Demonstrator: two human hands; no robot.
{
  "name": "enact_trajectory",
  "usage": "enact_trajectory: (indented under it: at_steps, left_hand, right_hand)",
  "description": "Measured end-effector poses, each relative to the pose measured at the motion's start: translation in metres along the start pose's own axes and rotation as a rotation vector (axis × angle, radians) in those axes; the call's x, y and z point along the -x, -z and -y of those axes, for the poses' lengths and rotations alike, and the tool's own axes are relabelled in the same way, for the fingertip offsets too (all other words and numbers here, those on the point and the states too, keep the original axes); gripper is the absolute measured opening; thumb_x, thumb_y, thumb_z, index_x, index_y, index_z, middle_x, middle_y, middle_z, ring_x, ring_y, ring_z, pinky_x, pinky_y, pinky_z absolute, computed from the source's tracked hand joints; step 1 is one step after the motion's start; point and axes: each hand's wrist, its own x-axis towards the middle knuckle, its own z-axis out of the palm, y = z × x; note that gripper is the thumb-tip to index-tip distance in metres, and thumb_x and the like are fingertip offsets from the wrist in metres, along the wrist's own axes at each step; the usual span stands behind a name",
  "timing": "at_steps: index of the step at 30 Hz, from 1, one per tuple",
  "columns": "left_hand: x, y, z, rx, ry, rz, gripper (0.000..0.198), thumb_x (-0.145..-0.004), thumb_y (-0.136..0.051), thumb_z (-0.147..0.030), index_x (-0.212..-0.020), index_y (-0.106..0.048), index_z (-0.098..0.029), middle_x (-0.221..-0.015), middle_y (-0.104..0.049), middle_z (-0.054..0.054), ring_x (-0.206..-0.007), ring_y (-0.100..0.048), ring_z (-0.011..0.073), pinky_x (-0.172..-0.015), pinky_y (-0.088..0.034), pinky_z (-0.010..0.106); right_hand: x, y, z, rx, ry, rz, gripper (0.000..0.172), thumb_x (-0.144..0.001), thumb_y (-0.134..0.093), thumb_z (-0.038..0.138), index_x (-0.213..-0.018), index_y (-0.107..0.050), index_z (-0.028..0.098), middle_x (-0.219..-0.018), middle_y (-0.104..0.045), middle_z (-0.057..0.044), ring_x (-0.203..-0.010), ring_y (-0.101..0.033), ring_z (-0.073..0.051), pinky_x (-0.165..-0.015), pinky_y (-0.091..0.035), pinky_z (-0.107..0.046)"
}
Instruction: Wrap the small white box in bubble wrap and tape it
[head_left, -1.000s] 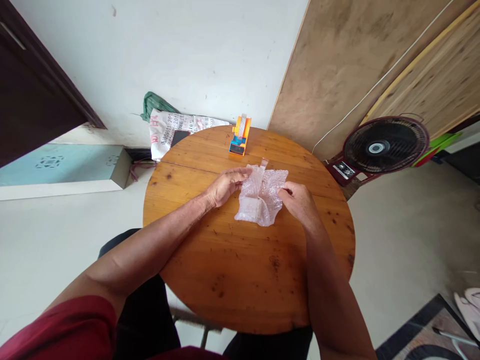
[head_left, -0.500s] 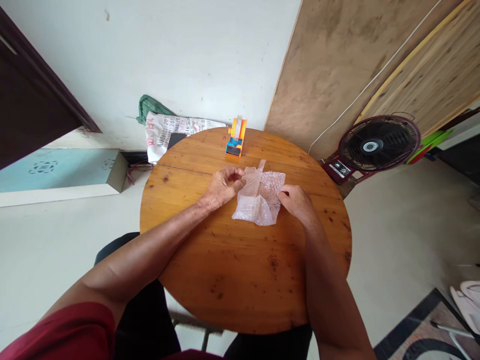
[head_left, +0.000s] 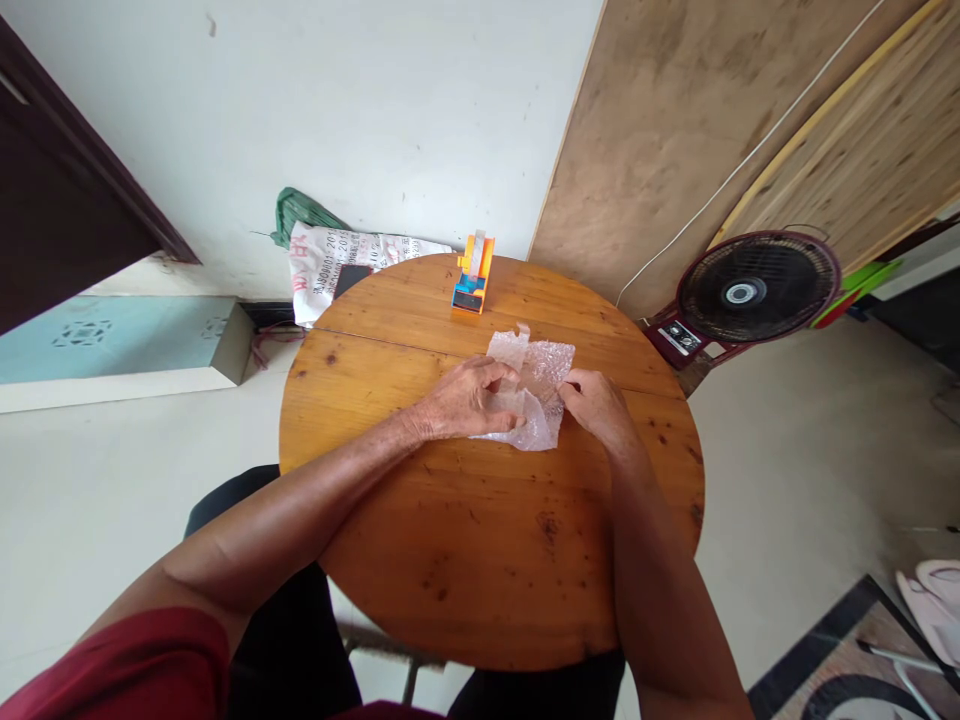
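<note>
A crumpled sheet of clear bubble wrap [head_left: 547,364] lies on the round wooden table [head_left: 465,540], with a strip of clear tape standing up at its far edge. Over its left side is my left hand [head_left: 480,398], thumb and fingers apart, covering part of the wrap. My right hand [head_left: 596,405] pinches the right edge of the bubble wrap between thumb and forefinger. Beyond both hands stands an orange and blue tape dispenser [head_left: 472,275] holding a roll of tape.
To the right of the table is a dark red fan [head_left: 757,287]. A printed white sack [head_left: 322,265] and a green bag [head_left: 304,212] lean by the wall behind. A pale blue-topped box [head_left: 127,345] sits on the floor at left.
My left hand has moved right and toward me, from the wrap's upper left edge to over its left part, with its fingers spread wider. My right hand stays at the right edge.
</note>
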Motion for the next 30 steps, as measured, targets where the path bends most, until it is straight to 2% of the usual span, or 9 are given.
enact_trajectory:
  at_steps: [3, 7, 11, 14, 16, 18, 21, 26, 30]
  left_hand:
    - [0.000, 0.001, 0.001, -0.034, -0.004, -0.026, 0.043, -0.066, -0.070, -0.027, -0.108, -0.063, -0.019, -0.086, -0.060, 0.001, -0.079, -0.056, 0.0158, -0.072, -0.047, 0.028]
    - [0.000, 0.006, 0.003, 0.001, 0.100, -0.036, 0.052, -0.067, -0.058, -0.016, -0.118, -0.058, -0.019, -0.081, -0.056, -0.002, -0.073, -0.054, 0.0140, -0.071, -0.046, 0.028]
    - [0.000, 0.010, 0.005, 0.061, 0.169, -0.045, 0.048, -0.075, -0.061, -0.031, -0.120, -0.057, -0.017, -0.083, -0.058, 0.000, -0.079, -0.057, 0.0170, -0.081, -0.049, 0.034]
    - [0.001, 0.007, 0.004, 0.030, 0.083, -0.010, 0.064, -0.074, -0.068, -0.052, -0.126, -0.055, -0.018, -0.105, -0.061, 0.007, -0.103, -0.058, 0.0254, -0.096, -0.047, 0.043]
    - [0.003, 0.001, 0.002, -0.031, -0.003, 0.036, 0.079, -0.068, -0.075, -0.054, -0.135, -0.050, -0.022, -0.130, -0.053, 0.013, -0.124, -0.048, 0.0325, -0.107, -0.039, 0.051]
    - [0.005, -0.005, 0.000, -0.082, -0.078, 0.078, 0.090, -0.065, -0.079, -0.045, -0.144, -0.042, -0.026, -0.147, -0.039, 0.014, -0.138, -0.033, 0.0372, -0.114, -0.029, 0.057]
    - [0.007, -0.012, 0.000, -0.064, -0.128, 0.074, 0.087, -0.068, -0.071, -0.022, -0.147, -0.036, -0.028, -0.154, -0.031, 0.012, -0.145, -0.023, 0.0353, -0.117, -0.024, 0.058]
    - [0.003, 0.000, 0.009, 0.147, -0.061, -0.030, 0.073, -0.068, -0.058, -0.009, -0.139, -0.046, -0.023, -0.144, -0.045, 0.010, -0.138, -0.039, 0.0280, -0.117, -0.031, 0.049]
    - [-0.002, 0.012, 0.021, 0.124, 0.093, -0.079, 0.060, -0.063, -0.050, -0.003, -0.119, -0.063, -0.020, -0.130, -0.057, 0.009, -0.126, -0.052, 0.0255, -0.112, -0.038, 0.045]
  right_hand:
    - [0.000, 0.000, -0.001, 0.005, -0.005, 0.000, 0.022, -0.082, -0.047, 0.029, -0.062, -0.048, 0.020, -0.064, -0.053, -0.001, -0.064, -0.043, -0.014, -0.058, -0.024, -0.028]
    - [0.000, 0.001, -0.001, -0.002, -0.027, 0.007, 0.022, -0.082, -0.046, 0.029, -0.063, -0.049, 0.020, -0.064, -0.055, -0.001, -0.064, -0.045, -0.014, -0.058, -0.024, -0.027]
    - [0.000, 0.002, -0.001, 0.000, -0.025, 0.004, 0.022, -0.082, -0.046, 0.029, -0.063, -0.049, 0.020, -0.064, -0.055, -0.001, -0.064, -0.044, -0.014, -0.058, -0.024, -0.027]
    - [0.001, 0.002, 0.000, 0.000, -0.025, 0.001, 0.022, -0.083, -0.046, 0.029, -0.064, -0.050, 0.020, -0.066, -0.057, -0.002, -0.065, -0.045, -0.015, -0.058, -0.024, -0.027]
    - [0.000, 0.002, 0.000, 0.004, -0.026, 0.002, 0.022, -0.083, -0.047, 0.029, -0.064, -0.052, 0.020, -0.067, -0.058, -0.002, -0.066, -0.046, -0.015, -0.058, -0.025, -0.027]
    - [0.000, 0.001, 0.000, 0.011, -0.024, 0.003, 0.023, -0.083, -0.047, 0.029, -0.064, -0.054, 0.020, -0.067, -0.060, -0.003, -0.066, -0.046, -0.016, -0.058, -0.025, -0.027]
    - [-0.001, 0.002, 0.000, 0.016, -0.019, 0.004, 0.024, -0.084, -0.046, 0.029, -0.064, -0.057, 0.020, -0.067, -0.061, -0.003, -0.066, -0.047, -0.016, -0.058, -0.026, -0.027]
    - [0.000, 0.004, 0.001, 0.011, -0.024, 0.012, 0.024, -0.084, -0.046, 0.028, -0.065, -0.059, 0.019, -0.067, -0.061, -0.003, -0.066, -0.048, -0.016, -0.059, -0.026, -0.027]
    - [0.000, 0.004, -0.001, 0.017, -0.015, 0.013, 0.025, -0.084, -0.045, 0.028, -0.064, -0.059, 0.019, -0.067, -0.061, -0.003, -0.065, -0.048, -0.015, -0.059, -0.026, -0.027]
